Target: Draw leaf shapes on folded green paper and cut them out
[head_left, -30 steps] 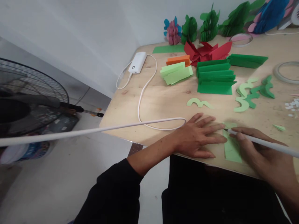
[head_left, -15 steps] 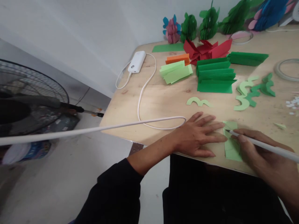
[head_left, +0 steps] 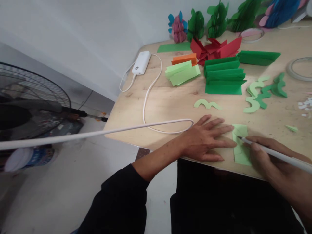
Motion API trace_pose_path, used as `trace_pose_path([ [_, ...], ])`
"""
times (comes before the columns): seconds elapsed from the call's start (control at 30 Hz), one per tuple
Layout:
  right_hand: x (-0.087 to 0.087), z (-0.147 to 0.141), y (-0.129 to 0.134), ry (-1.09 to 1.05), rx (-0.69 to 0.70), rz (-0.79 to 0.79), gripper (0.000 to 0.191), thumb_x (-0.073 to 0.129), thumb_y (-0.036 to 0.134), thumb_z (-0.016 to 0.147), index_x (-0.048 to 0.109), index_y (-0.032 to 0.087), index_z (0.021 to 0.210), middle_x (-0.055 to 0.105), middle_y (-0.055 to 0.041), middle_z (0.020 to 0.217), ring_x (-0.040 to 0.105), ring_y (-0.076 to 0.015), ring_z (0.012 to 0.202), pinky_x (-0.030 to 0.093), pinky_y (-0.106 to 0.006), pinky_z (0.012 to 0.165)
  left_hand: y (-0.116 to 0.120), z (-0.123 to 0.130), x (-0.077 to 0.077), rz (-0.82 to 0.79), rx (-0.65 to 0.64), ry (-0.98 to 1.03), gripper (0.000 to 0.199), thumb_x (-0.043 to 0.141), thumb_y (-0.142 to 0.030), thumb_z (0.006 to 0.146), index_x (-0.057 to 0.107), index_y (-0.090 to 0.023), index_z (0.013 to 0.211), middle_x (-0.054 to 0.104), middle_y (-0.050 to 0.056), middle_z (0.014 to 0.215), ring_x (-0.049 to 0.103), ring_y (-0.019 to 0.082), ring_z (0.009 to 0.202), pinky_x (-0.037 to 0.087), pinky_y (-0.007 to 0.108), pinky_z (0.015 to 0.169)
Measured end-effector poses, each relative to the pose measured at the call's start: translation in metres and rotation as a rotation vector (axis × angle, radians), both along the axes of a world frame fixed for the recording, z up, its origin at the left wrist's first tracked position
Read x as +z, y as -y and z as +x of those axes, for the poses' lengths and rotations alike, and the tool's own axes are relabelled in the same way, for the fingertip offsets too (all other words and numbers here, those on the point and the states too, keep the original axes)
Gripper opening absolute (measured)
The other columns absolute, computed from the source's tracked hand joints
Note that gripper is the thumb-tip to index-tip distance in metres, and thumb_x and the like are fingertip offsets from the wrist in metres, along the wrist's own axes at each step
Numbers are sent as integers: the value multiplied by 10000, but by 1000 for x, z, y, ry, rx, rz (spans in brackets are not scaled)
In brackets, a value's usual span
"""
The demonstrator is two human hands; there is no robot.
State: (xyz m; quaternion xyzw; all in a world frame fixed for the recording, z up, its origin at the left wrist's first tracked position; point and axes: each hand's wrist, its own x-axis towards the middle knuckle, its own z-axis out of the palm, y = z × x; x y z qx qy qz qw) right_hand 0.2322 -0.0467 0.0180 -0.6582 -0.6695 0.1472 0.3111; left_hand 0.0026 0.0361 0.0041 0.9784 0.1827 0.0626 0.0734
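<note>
A light green paper strip (head_left: 241,155) lies near the table's front edge, with faint curved lines on it. My left hand (head_left: 207,140) rests flat and open on the table, fingers spread, the fingertips at the strip's left edge. In my right hand (head_left: 275,165) is a white pencil (head_left: 275,152), its dark tip on or just over the strip. Above my left hand lies a wavy light green cutout (head_left: 207,104). More wavy cutouts (head_left: 253,97) in light and darker green lie beyond the strip.
Folded green papers (head_left: 224,78), light green papers (head_left: 182,74) and red papers (head_left: 214,50) lie farther back, before a row of paper figures (head_left: 196,25). A white power bank (head_left: 141,62) trails a cable (head_left: 97,130) across the left. A fan (head_left: 31,100) stands left of the table.
The pencil tip has moved slightly right and down the strip. My left hand keeps its place on the table; the whole view has shifted a little.
</note>
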Motion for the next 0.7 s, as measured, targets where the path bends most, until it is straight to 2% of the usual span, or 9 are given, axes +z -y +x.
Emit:
trace_pose_path([
  [0.5,-5,4,8,-11,-15,-18,272,550,511,869,722,315,945,774,-2,951,729,-240,906,587,-368,803,0,0,1,-18,3,6,541,467,-618,938,543,-370,1412,413,33,1583,307,324,1479,202,553,1198],
  [0.7,6,3,-1,-125,-103,-103,288,568,532,843,745,308,884,780,-8,861,731,-233,797,592,-340,669,0,0,1,-18,0,-1,536,476,-605,938,541,-367,1414,410,36,1584,301,331,1483,199,566,1199],
])
